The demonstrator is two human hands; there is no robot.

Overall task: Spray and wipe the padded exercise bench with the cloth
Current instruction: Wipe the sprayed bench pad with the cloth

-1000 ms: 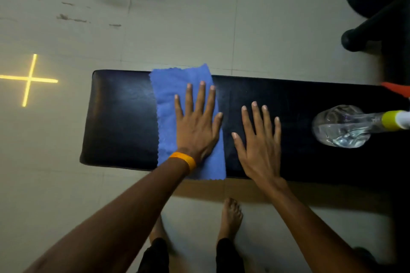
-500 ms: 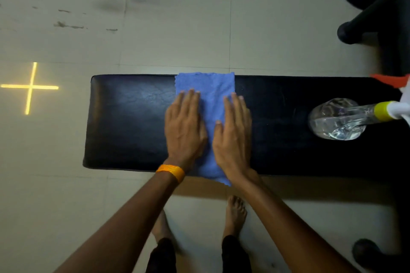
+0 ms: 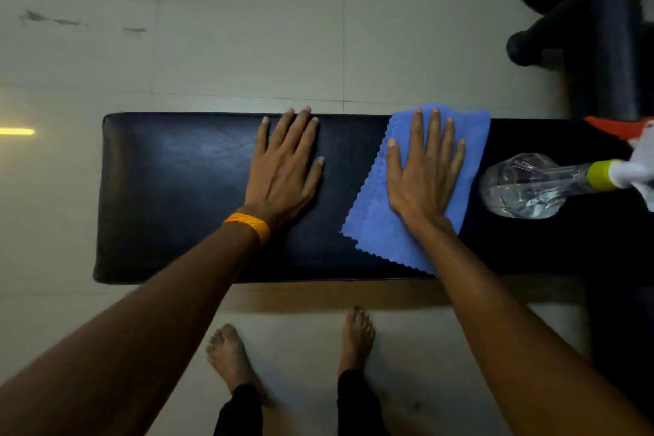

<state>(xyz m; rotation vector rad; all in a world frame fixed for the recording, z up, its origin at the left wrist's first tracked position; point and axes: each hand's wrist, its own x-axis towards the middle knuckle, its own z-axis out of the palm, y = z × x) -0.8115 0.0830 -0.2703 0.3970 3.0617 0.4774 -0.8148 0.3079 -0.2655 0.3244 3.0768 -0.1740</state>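
1. On the right half of the padded bench (image 3: 170,188), pressing the blue cloth (image 3: 385,230) flat under the right hand (image 3: 421,177): palm down, fingers straight and slightly spread, nothing curled round the fabric.
2. Covering the padding from the far rim almost to the near edge with that cloth, folded in layers, zigzag hem pointing toward the near left.
3. Resting the left hand (image 3: 283,173) flat on bare black padding left of the cloth, clear of it, fingers straight and apart, holding nothing; wearing an orange wristband (image 3: 249,223).
4. Leaving the clear spray bottle (image 3: 523,188) lying on its side just right of the cloth, yellow collar and white trigger head pointing right and running out of view.
5. Judging the cloth as light, soft and limp: probably bunching or sliding apart at the folds under a loose palm, so bearing down over the middle of the stack for wiping, and pinching all layers together at the near corner for lifting or refolding.
6. Judging the bench cover as smooth and faintly glossy over firm padding: probably yielding a little under pressure and getting slick where wet; not telling from this view whether any spray is sitting on it.
7. Treating the bottle as light and rounded, likely prone to rolling: taking it by the neck below the collar.
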